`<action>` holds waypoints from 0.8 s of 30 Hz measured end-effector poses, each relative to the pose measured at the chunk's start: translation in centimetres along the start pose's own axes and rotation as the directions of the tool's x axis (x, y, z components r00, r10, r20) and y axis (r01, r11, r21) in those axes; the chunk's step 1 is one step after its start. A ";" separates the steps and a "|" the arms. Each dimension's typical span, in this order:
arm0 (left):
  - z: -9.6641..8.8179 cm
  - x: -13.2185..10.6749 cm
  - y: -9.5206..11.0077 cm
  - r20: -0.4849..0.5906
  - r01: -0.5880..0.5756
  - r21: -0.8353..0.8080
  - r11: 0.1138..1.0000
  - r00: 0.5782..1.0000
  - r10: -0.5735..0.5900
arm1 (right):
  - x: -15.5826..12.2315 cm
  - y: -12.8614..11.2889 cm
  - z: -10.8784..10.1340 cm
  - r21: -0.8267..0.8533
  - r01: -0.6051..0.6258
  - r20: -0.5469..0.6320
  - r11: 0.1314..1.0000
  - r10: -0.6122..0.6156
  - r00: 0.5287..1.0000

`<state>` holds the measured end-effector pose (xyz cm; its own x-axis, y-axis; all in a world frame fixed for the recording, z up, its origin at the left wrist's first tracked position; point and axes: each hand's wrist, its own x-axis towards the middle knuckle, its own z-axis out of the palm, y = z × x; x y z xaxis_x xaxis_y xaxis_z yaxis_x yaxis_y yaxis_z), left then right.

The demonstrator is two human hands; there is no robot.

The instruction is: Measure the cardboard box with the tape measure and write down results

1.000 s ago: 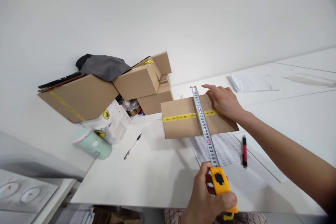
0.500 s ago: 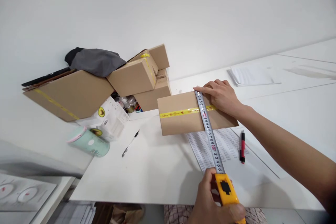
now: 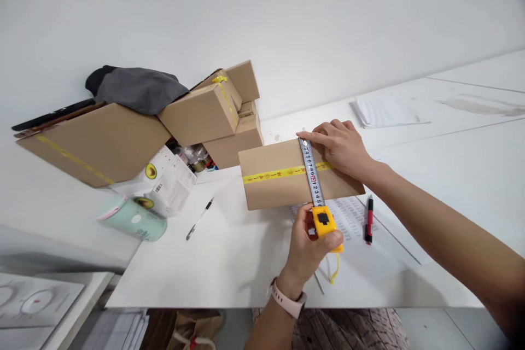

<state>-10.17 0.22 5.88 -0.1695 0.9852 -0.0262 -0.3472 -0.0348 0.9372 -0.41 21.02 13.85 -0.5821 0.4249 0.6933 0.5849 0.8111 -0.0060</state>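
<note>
A cardboard box (image 3: 273, 190) with a strip of yellow tape lies in front of me, above a printed sheet (image 3: 348, 219). My right hand (image 3: 343, 149) grips the far edge of the box, its forefinger pressing down the hooked end of the metal blade (image 3: 310, 172). The blade runs across the top face to the near edge. My left hand (image 3: 304, 246) is closed around the yellow tape measure (image 3: 327, 232), right at the near edge of the box. A yellow strap hangs from the case, and a pink watch (image 3: 287, 299) circles my left wrist.
On the white table (image 3: 172, 273) lie a clear pen (image 3: 200, 219) and a red-black pen (image 3: 369, 221). Stacked cartons (image 3: 197, 117), an avocado-print box (image 3: 172, 183) and a mint tumbler (image 3: 135, 221) stand at the left. A paper stack (image 3: 385, 112) lies behind my right hand.
My left hand and the tape measure case have moved up to the box's near edge, shortening the exposed blade. My right hand keeps its hold at the far edge. The view has shifted slightly.
</note>
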 end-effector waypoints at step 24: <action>-0.6 -2.5 0.3 0.002 -0.021 0.150 0.988 1.000 0.021 | -0.7 -1.6 -0.4 -0.053 -0.087 -0.069 0.995 0.083 0.994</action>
<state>-10.41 -2.36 6.00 -0.1749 0.9846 -0.0057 -0.2014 -0.0301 0.9791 -0.72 19.28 13.65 -0.4910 0.4616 0.7388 0.6623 0.7487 -0.0277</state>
